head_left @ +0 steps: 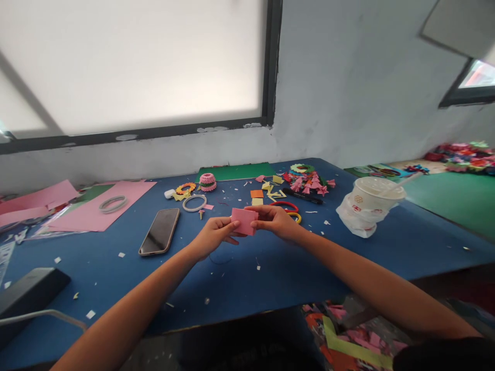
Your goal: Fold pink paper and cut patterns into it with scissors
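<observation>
A small pink paper square (243, 220) is pinched between my two hands above the blue table. My left hand (215, 235) grips its left edge with thumb and fingers. On the other side my right hand (277, 221) pinches the right edge, thumb in front and fingers behind. The paper looks layered or folded; I cannot tell which. Just beyond it lie an orange paper square (257, 194) and folded yellow paper strips (274, 194). Scissors with red and yellow handles (286, 208) rest partly behind my right hand.
A phone (160, 232) lies left of my hands, near a tape roll (194, 203). Pink sheets (104, 208) cover the far left. Folded pink pieces (310, 181) and a black marker (302, 196) sit at the back. A bagged cup (371, 203) with a straw stands right.
</observation>
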`<action>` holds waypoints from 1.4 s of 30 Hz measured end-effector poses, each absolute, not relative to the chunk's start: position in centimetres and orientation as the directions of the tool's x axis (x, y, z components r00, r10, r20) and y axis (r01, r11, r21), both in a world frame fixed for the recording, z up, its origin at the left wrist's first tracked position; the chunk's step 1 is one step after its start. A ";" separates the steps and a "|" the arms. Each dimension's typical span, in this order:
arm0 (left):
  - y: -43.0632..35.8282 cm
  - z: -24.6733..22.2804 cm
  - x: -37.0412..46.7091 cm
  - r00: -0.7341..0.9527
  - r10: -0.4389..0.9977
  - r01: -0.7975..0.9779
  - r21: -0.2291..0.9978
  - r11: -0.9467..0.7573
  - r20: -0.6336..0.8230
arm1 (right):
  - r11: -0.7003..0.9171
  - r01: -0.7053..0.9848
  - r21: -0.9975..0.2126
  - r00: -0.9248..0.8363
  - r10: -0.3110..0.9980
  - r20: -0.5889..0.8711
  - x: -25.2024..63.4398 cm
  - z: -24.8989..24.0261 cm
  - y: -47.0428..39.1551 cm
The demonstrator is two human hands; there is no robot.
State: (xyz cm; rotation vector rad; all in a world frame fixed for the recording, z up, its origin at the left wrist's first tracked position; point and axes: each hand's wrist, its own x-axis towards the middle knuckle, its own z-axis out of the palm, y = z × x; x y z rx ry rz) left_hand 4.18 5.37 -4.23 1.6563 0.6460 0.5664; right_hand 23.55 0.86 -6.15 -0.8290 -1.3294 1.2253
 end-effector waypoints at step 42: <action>5.0 -3.2 4.2 0.512 0.859 -0.056 0.997 0.045 -0.010 | -0.001 -0.121 -0.993 -0.172 0.985 0.020 22.6 -5.7 0.2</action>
